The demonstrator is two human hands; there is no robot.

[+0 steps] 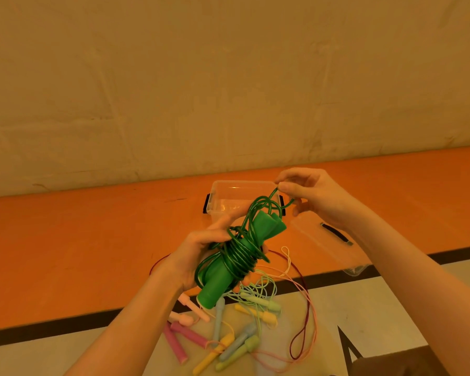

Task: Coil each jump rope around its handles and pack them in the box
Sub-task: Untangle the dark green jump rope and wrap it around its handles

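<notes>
Nearest the camera, the left hand [198, 256] grips the two green handles [228, 270] held side by side, fingers curled round them and over the wound turns of green rope [239, 253]. The right hand [307, 196], raised and farther out, pinches the free end loop of the rope between thumb and fingertips. The bundle is held in the air above the counter [92, 240], in front of the clear box [228, 196], which stands open and looks empty; its lid [329, 248] lies just to the right. The bundle's long axis runs diagonally, butt ends low and toward the camera, rope ends up and away toward the box. Judgement: coiling is nearly done; keep tension, lay the last turns tight, tuck the end under a turn. Loose pastel ropes [228, 335] lie below, not yet coiled.
</notes>
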